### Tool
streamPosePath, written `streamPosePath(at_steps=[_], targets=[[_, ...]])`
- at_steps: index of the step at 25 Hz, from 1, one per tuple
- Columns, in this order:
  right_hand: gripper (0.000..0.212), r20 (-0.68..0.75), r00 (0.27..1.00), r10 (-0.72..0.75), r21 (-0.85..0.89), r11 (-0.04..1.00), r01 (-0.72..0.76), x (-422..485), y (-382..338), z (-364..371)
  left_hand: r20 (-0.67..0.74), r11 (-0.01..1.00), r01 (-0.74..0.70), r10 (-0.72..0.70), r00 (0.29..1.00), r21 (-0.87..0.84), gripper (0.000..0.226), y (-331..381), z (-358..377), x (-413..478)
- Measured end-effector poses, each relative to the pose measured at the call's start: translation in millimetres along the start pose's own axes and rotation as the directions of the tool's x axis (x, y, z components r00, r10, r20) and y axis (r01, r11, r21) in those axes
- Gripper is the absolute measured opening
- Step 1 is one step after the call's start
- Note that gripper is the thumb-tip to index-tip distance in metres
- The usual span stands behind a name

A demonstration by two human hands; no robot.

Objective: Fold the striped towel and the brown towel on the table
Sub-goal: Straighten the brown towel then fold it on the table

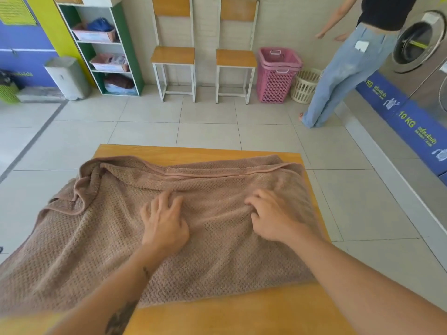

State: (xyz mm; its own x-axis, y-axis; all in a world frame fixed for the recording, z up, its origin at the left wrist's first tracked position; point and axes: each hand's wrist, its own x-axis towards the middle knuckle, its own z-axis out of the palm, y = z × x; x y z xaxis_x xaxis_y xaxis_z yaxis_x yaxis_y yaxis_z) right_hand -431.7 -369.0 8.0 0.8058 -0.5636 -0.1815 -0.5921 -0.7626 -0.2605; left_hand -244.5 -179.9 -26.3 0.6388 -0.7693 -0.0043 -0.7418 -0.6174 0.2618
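Centrally in the head view, a wooden table [193, 151] carries the brown towel [217, 250], which covers most of the tabletop. The towel's left part spills past the table's left edge and hangs there in loose folds. Its far hem lies just short of the table's far edge, doubled over along a piped seam. Its near edge lies flat, short of the table's near edge, with a strip of bare wood showing.

The left hand [164, 223] rests palm down on the towel near the table's middle, with its fingers spread and bent at the tips against the cloth and nothing gripped. The right hand [275, 218] lies on the towel towards the table's right edge. Its fingers curl down into the cloth beside a shallow crease; whether they pinch the cloth cannot be told. Both forearms reach in over the table's near edge.

Beyond the table's far edge, across the tiled floor [145, 131], stand a chair [173, 55] and a second chair [235, 58] against the wall. To their right are a pink basket [275, 76] and a white basket [304, 87]. A shelf unit [101, 44] holding trays of laundry stands beyond the table's far left corner, with a grey bin [69, 76] beside it. Beyond the far right corner, another person [350, 68] stands next to a washing machine [418, 39].
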Motion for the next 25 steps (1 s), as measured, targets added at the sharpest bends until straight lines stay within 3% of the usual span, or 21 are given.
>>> streamPosePath(at_steps=[3,6,9,11,14,16,18,20,25], targets=[[0.057,0.095,0.994,0.059,0.058,0.996,-0.064,-68,19,12,0.038,0.994,0.041,-0.037,0.999,-0.101,0.051,49,16,-74],[0.081,0.295,0.948,0.116,-0.022,0.993,-0.114,-122,43,20,0.179,0.993,0.12,-0.12,0.977,0.009,0.06,81,40,-117],[0.091,0.384,0.918,0.103,-0.089,0.993,-0.075,-159,46,16,0.171,0.968,0.237,-0.247,0.954,0.08,0.06,102,44,-138],[0.095,0.461,0.883,0.085,-0.09,0.995,-0.048,-182,35,10,0.192,0.921,0.389,-0.384,0.903,0.014,0.061,122,37,-152],[0.09,0.635,0.771,0.051,-0.089,0.996,0.008,-211,29,7,0.261,0.824,0.56,-0.523,0.812,-0.091,0.064,148,34,-179],[0.079,0.658,0.753,-0.007,-0.015,1.0,0.022,-215,32,1,0.295,0.865,0.502,-0.477,0.828,-0.008,0.073,146,39,-201],[0.069,0.51,0.858,-0.059,0.07,0.997,0.027,-205,39,-9,0.317,0.926,0.373,-0.371,0.873,0.057,0.078,134,40,-221],[0.075,0.343,0.937,-0.068,0.019,0.998,0.065,-194,53,-14,0.34,0.961,0.266,-0.276,0.899,0.076,0.08,121,39,-233],[0.091,0.467,0.881,0.071,-0.169,0.985,0.011,-206,89,4,0.378,0.982,0.181,-0.186,0.907,0.05,0.081,106,27,-242]])
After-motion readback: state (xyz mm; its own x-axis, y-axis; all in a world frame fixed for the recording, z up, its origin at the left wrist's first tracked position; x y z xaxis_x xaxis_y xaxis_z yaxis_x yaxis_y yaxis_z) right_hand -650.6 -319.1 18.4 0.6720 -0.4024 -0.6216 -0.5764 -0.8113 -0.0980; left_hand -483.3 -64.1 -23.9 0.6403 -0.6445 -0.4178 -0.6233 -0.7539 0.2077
